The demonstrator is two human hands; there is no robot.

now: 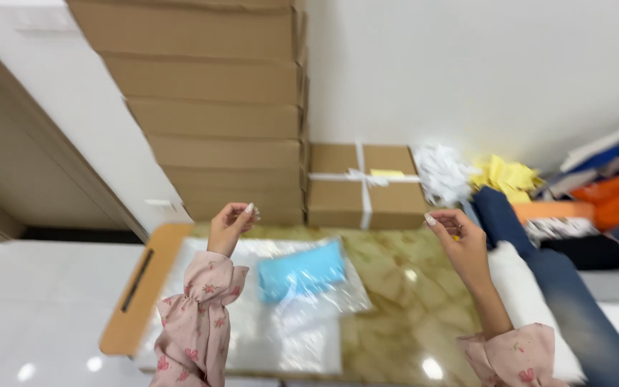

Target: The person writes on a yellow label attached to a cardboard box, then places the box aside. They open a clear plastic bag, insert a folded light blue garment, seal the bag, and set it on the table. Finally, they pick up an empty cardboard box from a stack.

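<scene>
White walls and a glossy white floor surround a low marble-patterned table (395,301) with a wooden edge on its left side. Against the wall rises a stack of cardboard boxes (216,107), and beside it sits a smaller box (338,197) tied with white ribbon. Right of that lie white shreds (442,172), yellow paper (510,178) and a heap of folded cloth (610,201) in orange, blue and black.

On the table lies a clear plastic bag (309,283) holding a blue garment, resting over a larger clear sheet. It sits between the two hands and below them, nearer the left wrist, touched by neither.

Both hands are raised above the table, well apart, in pink floral sleeves. The left hand (231,222) has its fingers curled, thumb and fingertips pinched together; whether anything is in the pinch cannot be told through the blur. The right hand (460,240) is likewise loosely curled, fingers bent toward the thumb, and nothing clearly shows in its grasp.
</scene>
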